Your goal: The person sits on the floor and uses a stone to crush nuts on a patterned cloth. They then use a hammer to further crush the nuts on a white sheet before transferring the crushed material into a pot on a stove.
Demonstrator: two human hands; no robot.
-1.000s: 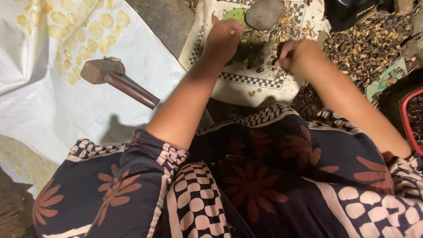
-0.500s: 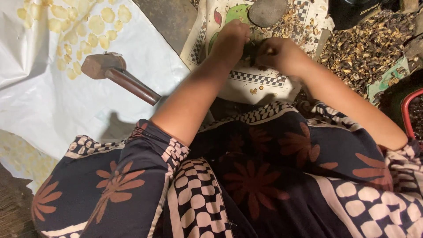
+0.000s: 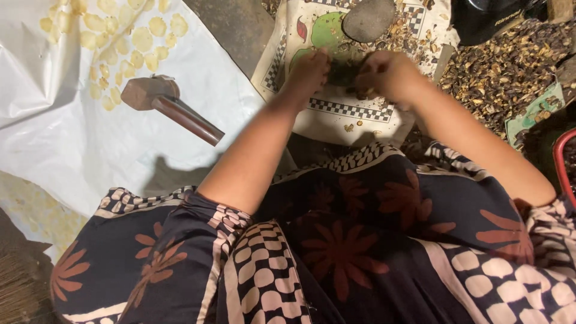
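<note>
Both hands have closed in together since a second ago, left hand (image 3: 309, 69) and right hand (image 3: 384, 73) pinching a small dark nut (image 3: 345, 72) over the patterned cloth (image 3: 336, 111), which looks light, hard-shelled, brittle, so fingertip grip at its ends.

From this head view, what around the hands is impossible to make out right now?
- Small dark thing between left hand and right hand: motion blur and the fingers hide its kind.
- Whether either hand actually grips it: unclear.
- Flat grey stone: top cut by the frame edge.
- Red-rimmed container: mostly cut off at the right edge.
- Dark container: cropped at the top.
</note>
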